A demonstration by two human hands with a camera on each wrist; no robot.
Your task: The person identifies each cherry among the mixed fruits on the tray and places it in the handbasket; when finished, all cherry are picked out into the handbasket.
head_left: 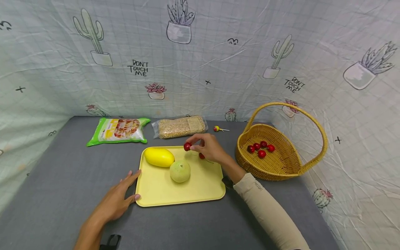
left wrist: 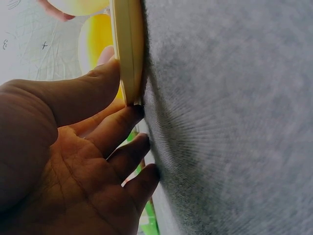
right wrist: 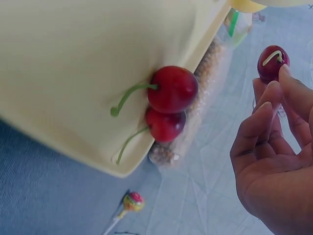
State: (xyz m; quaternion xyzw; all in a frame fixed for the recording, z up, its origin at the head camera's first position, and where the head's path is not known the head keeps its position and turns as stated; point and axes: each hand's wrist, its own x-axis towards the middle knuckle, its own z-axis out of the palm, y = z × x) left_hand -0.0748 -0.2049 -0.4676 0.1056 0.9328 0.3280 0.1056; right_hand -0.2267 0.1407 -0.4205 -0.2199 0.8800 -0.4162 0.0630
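Between thumb and fingertips my right hand (head_left: 210, 147) pinches a red cherry (head_left: 187, 146) above the back edge of the yellow tray (head_left: 156, 196). Two more cherries with green stems lie on the tray below it; the right wrist view shows the nearer cherry (right wrist: 173, 89) and its neighbour (right wrist: 165, 125) touching. A yellow mango-like fruit (head_left: 159, 157) lies at the tray's back left, against a round pale green fruit (head_left: 180, 171). My left hand (head_left: 114, 201) touches the tray's left edge, fingers extended; its thumb (left wrist: 93, 93) is at the rim in the left wrist view.
A wicker basket (head_left: 290, 170) with a tall handle stands right of the tray, holding several cherries (head_left: 261, 153). Behind the tray lie a green-edged food bag (head_left: 120, 130), a clear pack of grains (head_left: 181, 127) and a lollipop (head_left: 217, 128). A printed cloth hangs behind the grey table.
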